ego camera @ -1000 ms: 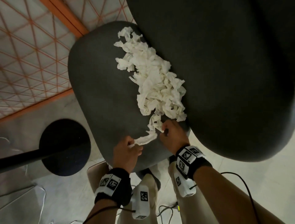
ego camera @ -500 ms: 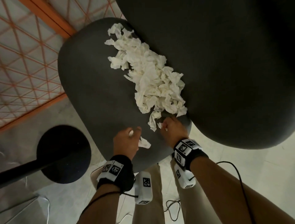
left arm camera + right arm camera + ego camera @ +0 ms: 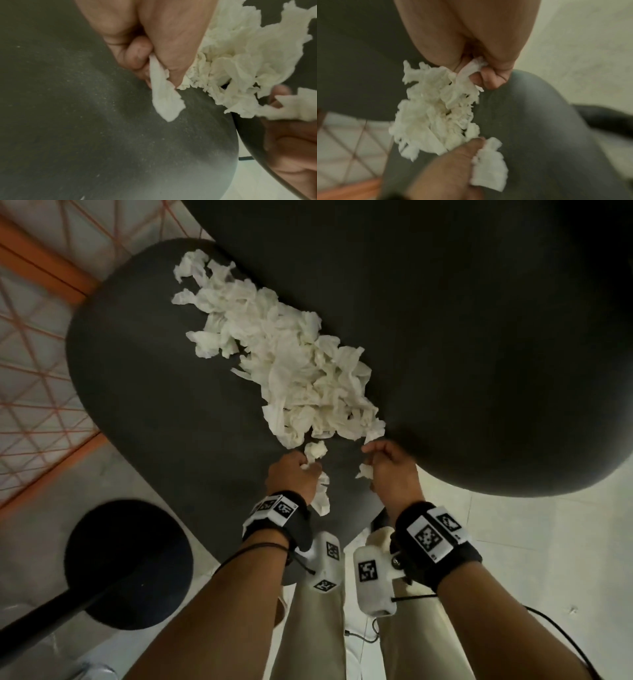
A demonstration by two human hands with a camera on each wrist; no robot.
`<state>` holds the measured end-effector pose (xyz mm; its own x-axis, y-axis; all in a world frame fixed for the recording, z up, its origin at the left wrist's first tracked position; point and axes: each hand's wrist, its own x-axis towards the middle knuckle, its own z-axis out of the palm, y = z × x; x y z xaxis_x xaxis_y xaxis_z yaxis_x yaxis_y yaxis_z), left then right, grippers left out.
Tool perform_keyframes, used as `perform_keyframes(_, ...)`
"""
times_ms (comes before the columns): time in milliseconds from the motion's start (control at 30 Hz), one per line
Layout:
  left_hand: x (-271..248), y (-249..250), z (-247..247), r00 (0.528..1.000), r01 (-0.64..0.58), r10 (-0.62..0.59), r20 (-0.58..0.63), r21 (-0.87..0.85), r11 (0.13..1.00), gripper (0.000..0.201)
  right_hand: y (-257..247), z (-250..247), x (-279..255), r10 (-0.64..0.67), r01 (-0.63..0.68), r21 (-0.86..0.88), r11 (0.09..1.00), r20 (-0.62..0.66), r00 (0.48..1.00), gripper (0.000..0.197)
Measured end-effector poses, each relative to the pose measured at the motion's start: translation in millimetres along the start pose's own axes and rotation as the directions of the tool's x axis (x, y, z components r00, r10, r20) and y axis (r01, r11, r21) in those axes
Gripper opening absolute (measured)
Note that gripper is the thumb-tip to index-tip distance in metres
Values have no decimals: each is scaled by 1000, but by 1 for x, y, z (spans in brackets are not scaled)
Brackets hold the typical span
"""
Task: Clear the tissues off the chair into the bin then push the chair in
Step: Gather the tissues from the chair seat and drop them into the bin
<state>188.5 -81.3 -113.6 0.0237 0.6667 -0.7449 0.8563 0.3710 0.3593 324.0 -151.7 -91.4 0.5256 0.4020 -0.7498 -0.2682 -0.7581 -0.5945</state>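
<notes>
A heap of crumpled white tissues [image 3: 284, 357] lies along the dark grey chair seat [image 3: 144, 378], against the backrest [image 3: 462, 337]. My left hand [image 3: 294, 474] sits at the heap's near end and pinches a torn tissue strip [image 3: 164, 94] that hangs from its curled fingers [image 3: 135, 54]. A small tissue ball [image 3: 317, 450] lies just ahead of it. My right hand [image 3: 387, 467] is beside it on the right, fingers [image 3: 488, 77] curled round a tissue piece [image 3: 471, 70] at the heap's edge. No bin is in view.
A round black base with a pole [image 3: 126, 563] stands on the floor at the lower left. An orange-framed lattice panel [image 3: 37, 364] lies to the left of the chair. Pale floor tiles [image 3: 548, 542] spread to the right. My legs [image 3: 325, 628] stand close to the seat's near edge.
Both hands moved slightly apart along the seat's near end. The strip between them tore; each hand now holds its own piece. The camera came closer.
</notes>
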Motion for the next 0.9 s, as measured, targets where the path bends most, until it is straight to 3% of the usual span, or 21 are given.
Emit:
perform_keyframes(100, -1, -7, -6, 999, 9, -8, 42, -18, 1000, 28, -18, 11, 7, 181, -197, 163, 967, 112, 977, 11)
perform_keyframes(167, -6, -12, -14, 999, -4, 5, 32, -31, 1000, 27, -26, 18, 9, 233, -259, 213, 942, 138, 963, 21)
perform_keyframes(300, -19, -28, -30, 998, -52, 51, -29, -47, 998, 14, -38, 27, 14, 260, -286, 170, 943, 158, 953, 26)
perform_keyframes(367, -23, -32, -37, 996, -66, 60, -69, -92, 994, 7, -43, 29, 18, 274, -312, 261, 914, 171, 946, 22)
perform_keyframes(533, -17, -23, -43, 980, -110, 81, -179, -155, 982, 15, -40, 21, 11, 231, -283, 363, 888, 180, 956, 8)
perform_keyframes(667, -4, -1, -40, 930, -226, 200, -309, -51, 973, 39, -27, 4, -3, 188, -233, 379, 895, 153, 970, 18)
perform_keyframes(767, 7, 14, -36, 913, -242, 256, -317, 83, 967, 37, -16, -5, -10, 184, -213, 308, 927, 120, 976, 10)
perform_keyframes(900, 17, 27, -32, 943, -218, 230, -241, 77, 973, 31, -6, -12, -8, 243, -256, 166, 952, 93, 966, 18)
